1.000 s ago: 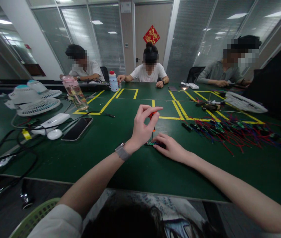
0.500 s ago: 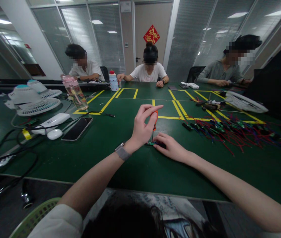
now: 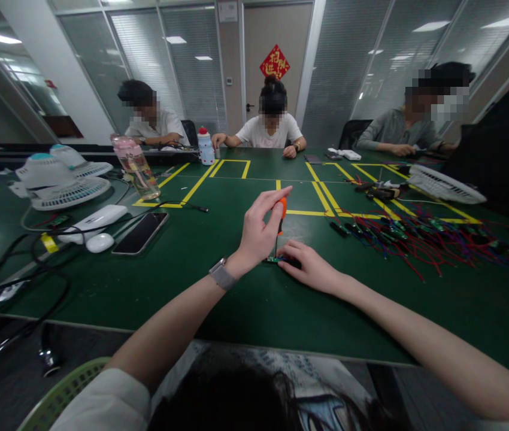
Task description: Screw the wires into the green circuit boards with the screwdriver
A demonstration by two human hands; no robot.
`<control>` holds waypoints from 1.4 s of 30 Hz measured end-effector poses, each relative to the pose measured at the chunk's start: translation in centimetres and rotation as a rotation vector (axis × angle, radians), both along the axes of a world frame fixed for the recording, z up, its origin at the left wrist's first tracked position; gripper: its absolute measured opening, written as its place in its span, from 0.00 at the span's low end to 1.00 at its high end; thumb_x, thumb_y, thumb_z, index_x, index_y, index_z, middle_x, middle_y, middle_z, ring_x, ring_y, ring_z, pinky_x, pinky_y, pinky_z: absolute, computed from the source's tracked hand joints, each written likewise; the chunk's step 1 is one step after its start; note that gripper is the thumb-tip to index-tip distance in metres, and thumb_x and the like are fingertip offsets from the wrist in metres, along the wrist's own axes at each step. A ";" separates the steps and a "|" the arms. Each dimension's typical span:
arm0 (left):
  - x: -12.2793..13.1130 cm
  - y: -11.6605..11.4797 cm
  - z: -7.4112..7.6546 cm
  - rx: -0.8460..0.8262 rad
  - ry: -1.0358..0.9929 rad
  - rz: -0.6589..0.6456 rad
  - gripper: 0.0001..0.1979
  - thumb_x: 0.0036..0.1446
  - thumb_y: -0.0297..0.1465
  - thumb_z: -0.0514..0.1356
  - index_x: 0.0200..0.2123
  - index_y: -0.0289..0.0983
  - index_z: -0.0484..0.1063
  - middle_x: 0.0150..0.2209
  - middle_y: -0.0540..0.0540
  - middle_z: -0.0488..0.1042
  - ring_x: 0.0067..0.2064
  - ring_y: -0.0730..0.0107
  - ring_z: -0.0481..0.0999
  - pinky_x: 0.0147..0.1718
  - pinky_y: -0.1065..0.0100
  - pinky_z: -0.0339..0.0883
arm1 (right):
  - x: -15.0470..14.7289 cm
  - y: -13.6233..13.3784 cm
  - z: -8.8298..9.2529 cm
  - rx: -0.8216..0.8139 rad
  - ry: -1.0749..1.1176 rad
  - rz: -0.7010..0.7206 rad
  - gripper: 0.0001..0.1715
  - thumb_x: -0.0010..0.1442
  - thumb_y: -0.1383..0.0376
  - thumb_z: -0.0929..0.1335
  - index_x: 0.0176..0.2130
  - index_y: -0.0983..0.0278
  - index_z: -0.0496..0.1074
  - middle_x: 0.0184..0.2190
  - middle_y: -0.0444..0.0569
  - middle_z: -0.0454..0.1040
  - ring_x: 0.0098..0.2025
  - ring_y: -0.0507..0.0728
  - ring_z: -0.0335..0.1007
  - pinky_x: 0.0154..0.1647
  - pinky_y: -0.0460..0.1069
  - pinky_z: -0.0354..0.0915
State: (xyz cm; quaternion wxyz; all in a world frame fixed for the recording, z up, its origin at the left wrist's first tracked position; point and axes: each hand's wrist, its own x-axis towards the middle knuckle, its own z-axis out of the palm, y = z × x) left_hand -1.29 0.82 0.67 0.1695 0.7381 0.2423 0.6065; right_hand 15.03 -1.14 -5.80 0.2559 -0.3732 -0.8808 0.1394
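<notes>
My left hand (image 3: 261,224) is closed around the orange handle of a screwdriver (image 3: 282,209), which stands upright with its thin shaft pointing down. The shaft's tip meets a small green circuit board (image 3: 273,260) on the green table (image 3: 182,299). My right hand (image 3: 311,266) lies low beside the board, its thumb and fingers closed on the right end, where a dark part shows between them. What exactly the tip touches is too small to make out.
Circuit boards with red and blue wires (image 3: 407,236) are heaped to the right. On the left lie a phone (image 3: 141,233), a white mouse-like case (image 3: 99,242), cables, a tilted bottle (image 3: 140,170) and white fans (image 3: 61,179). Several people sit across the table.
The fingers of my left hand have shifted round the screwdriver handle, and more of the orange shows. My right hand and the board have stayed in place.
</notes>
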 end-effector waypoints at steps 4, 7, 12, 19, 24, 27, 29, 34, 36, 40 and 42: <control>0.0 0.1 0.0 0.005 -0.009 0.041 0.12 0.63 0.29 0.55 0.48 0.39 0.72 0.42 0.46 0.73 0.42 0.71 0.72 0.43 0.68 0.67 | 0.0 0.0 0.0 0.006 0.001 0.002 0.07 0.62 0.68 0.65 0.42 0.64 0.70 0.35 0.50 0.68 0.37 0.56 0.66 0.39 0.50 0.64; 0.0 0.1 -0.1 0.035 0.008 0.104 0.10 0.61 0.30 0.58 0.45 0.39 0.74 0.39 0.46 0.69 0.40 0.72 0.70 0.42 0.69 0.66 | 0.0 0.0 0.0 0.008 -0.001 0.001 0.06 0.62 0.68 0.65 0.41 0.65 0.70 0.35 0.49 0.68 0.37 0.56 0.66 0.39 0.50 0.64; 0.0 0.2 -0.1 0.022 -0.003 0.019 0.14 0.65 0.28 0.51 0.49 0.40 0.72 0.45 0.45 0.72 0.47 0.71 0.71 0.47 0.67 0.65 | 0.0 0.1 -0.1 0.003 -0.008 0.006 0.06 0.62 0.68 0.65 0.41 0.65 0.70 0.35 0.50 0.68 0.37 0.56 0.65 0.39 0.50 0.64; 0.1 0.1 -0.1 0.050 -0.008 0.131 0.10 0.59 0.29 0.59 0.45 0.39 0.74 0.38 0.47 0.70 0.38 0.73 0.71 0.40 0.70 0.67 | 0.0 0.0 0.0 0.000 -0.004 0.001 0.06 0.62 0.68 0.65 0.41 0.65 0.70 0.36 0.50 0.68 0.37 0.56 0.65 0.39 0.50 0.64; 0.0 0.0 0.0 0.018 -0.013 0.032 0.14 0.64 0.28 0.52 0.48 0.39 0.73 0.45 0.45 0.72 0.46 0.71 0.72 0.45 0.68 0.66 | 0.1 0.0 0.0 -0.008 -0.007 0.004 0.06 0.62 0.68 0.65 0.41 0.64 0.70 0.36 0.49 0.67 0.37 0.56 0.65 0.40 0.50 0.64; 0.1 0.1 0.0 -0.019 -0.045 -0.024 0.14 0.65 0.28 0.51 0.50 0.39 0.71 0.45 0.45 0.74 0.44 0.72 0.74 0.44 0.68 0.68 | 0.1 0.0 0.0 -0.013 -0.007 0.002 0.07 0.62 0.69 0.65 0.42 0.65 0.70 0.35 0.49 0.67 0.37 0.56 0.65 0.40 0.50 0.64; 0.1 0.1 -0.1 -0.009 -0.044 0.006 0.12 0.63 0.28 0.54 0.49 0.39 0.71 0.43 0.46 0.74 0.42 0.72 0.74 0.42 0.69 0.68 | 0.1 0.0 0.1 -0.012 -0.006 0.001 0.06 0.62 0.69 0.65 0.41 0.65 0.70 0.35 0.49 0.67 0.37 0.56 0.65 0.40 0.50 0.64; 0.1 0.0 0.0 0.043 -0.004 0.118 0.10 0.60 0.30 0.59 0.44 0.39 0.75 0.39 0.47 0.69 0.39 0.73 0.70 0.39 0.70 0.67 | 0.0 0.0 0.0 -0.007 0.004 0.005 0.06 0.62 0.69 0.65 0.41 0.65 0.70 0.35 0.49 0.67 0.37 0.56 0.65 0.40 0.50 0.64; 0.0 0.0 0.0 0.036 0.001 0.074 0.11 0.62 0.30 0.55 0.46 0.39 0.74 0.42 0.45 0.69 0.42 0.72 0.71 0.42 0.69 0.67 | 0.0 0.0 0.0 -0.005 0.004 0.005 0.06 0.62 0.69 0.65 0.41 0.64 0.70 0.35 0.49 0.67 0.37 0.56 0.65 0.40 0.50 0.64; 0.1 0.0 0.0 0.020 -0.008 0.009 0.14 0.64 0.27 0.51 0.50 0.39 0.71 0.45 0.45 0.72 0.46 0.71 0.72 0.46 0.67 0.66 | 0.0 0.0 0.0 -0.008 -0.006 0.000 0.06 0.62 0.69 0.65 0.41 0.65 0.70 0.35 0.49 0.68 0.37 0.56 0.65 0.39 0.50 0.64; 0.1 0.0 0.0 0.023 -0.005 0.058 0.12 0.62 0.27 0.54 0.48 0.39 0.72 0.42 0.46 0.72 0.43 0.71 0.72 0.44 0.68 0.66 | 0.0 0.0 0.0 -0.005 -0.008 0.000 0.06 0.62 0.69 0.65 0.41 0.65 0.70 0.35 0.49 0.68 0.37 0.56 0.65 0.39 0.50 0.64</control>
